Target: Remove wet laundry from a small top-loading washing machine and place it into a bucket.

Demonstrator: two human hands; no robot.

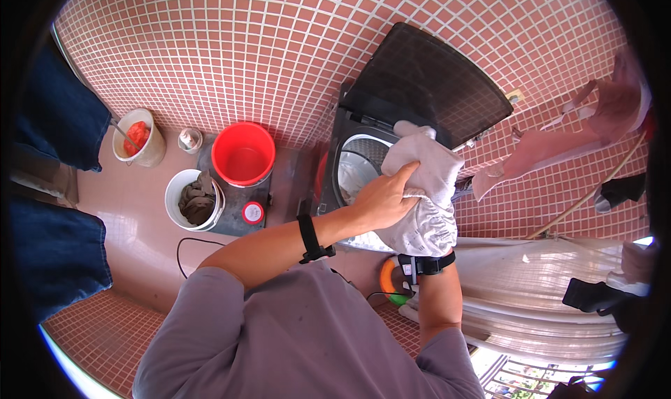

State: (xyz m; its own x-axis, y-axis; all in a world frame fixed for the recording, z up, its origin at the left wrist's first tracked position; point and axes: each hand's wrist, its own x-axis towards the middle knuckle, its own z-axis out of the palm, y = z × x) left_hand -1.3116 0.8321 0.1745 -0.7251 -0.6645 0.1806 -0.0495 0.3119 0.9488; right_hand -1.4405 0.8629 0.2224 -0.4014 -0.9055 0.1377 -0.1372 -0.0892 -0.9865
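A pale grey-white garment, bunched and gathered near its lower end, hangs over the right side of a top-loading washing machine. My left hand grips its left side, with the thumb stretched across the cloth. My right forearm runs up into the gathered end, so the cloth hides my right hand and its fingers. Behind the garment, the machine's dark lid stands raised against the tiled wall. Light-coloured laundry shows inside the drum, left of the garment.
To the left stand a red bucket, a white bucket of dark cloth and a pale bucket with something red inside. Jeans hang at far left. Pink clothing, socks and a whitish curtain hang on the right.
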